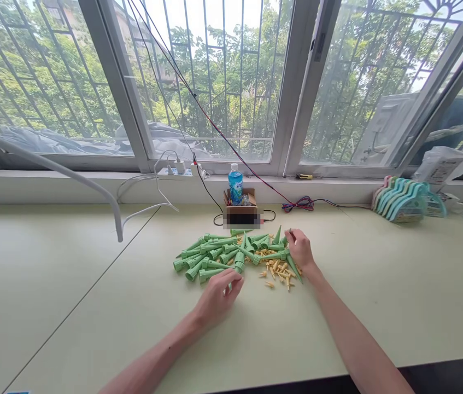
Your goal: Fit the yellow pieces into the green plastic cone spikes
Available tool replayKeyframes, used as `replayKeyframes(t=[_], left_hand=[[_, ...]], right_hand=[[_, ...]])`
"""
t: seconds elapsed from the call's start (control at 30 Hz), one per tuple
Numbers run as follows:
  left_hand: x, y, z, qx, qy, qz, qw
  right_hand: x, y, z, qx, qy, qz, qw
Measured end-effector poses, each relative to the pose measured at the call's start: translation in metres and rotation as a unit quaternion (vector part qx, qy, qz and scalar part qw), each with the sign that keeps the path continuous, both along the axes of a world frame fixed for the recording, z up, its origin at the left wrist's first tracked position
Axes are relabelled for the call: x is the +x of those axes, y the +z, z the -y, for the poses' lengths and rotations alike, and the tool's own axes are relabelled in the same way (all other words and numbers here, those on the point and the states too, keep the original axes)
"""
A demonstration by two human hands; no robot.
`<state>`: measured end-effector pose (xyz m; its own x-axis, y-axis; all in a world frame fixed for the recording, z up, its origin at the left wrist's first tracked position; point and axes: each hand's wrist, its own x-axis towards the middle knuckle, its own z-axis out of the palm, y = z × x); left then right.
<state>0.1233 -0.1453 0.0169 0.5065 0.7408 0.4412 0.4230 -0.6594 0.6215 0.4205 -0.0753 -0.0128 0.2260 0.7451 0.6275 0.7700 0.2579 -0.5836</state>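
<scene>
Bright daylight comes through the wide windows (223, 82), washing the sky (233, 13) nearly white and lighting the tabletop (379, 306) evenly with soft, faint shadows, while wide-angle distortion slants the outer window frames (110, 71) and a pixelated block (242, 218) hides detail near the middle.

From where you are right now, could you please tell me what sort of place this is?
Probably an indoor workspace, at home or in a small workshop; I cannot tell which. A pale table stands below barred windows, with piled green cone-shaped parts and small yellow pieces on it.
</scene>
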Motion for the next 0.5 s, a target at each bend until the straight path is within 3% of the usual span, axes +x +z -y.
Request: replayKeyframes(t=[0.27, 0.5], left_hand=[[0.0, 0.002, 0.001, -0.004, 0.006, -0.002, 1.0], [0.001, 0.0, 0.0, -0.001, 0.006, -0.006, 1.0]], right_hand=[[0.005, -0.012, -0.007, -0.027, 0.006, -0.018, 0.999], [0.002, -0.01, -0.001, -0.064, 0.035, -0.037, 0.997]])
